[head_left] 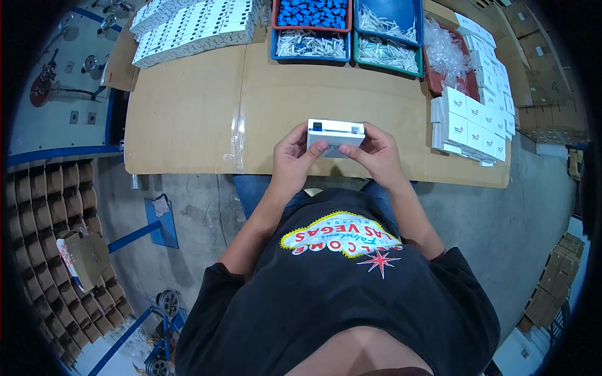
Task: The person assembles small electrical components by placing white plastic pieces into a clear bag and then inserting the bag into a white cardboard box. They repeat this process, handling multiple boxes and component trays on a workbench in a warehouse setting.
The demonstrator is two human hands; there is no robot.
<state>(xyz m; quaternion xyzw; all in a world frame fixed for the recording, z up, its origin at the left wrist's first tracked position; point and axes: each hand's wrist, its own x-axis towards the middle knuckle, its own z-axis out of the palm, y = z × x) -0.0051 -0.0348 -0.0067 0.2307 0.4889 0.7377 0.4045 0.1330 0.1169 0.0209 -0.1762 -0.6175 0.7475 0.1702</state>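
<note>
Head view: the white box (335, 137) is held above the bench (188, 119), near its front edge, between the left hand (290, 156) and right hand (382, 156), fingers closed around its sides, thumbs (319, 148) on the near face. Light, even pressure should be applied, so its walls are not dented.

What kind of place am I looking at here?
Probably a packing or assembly workshop: stacked small white boxes, a red rectangular plastic tray of small blue pieces, and a brown cardboard work surface.
</note>
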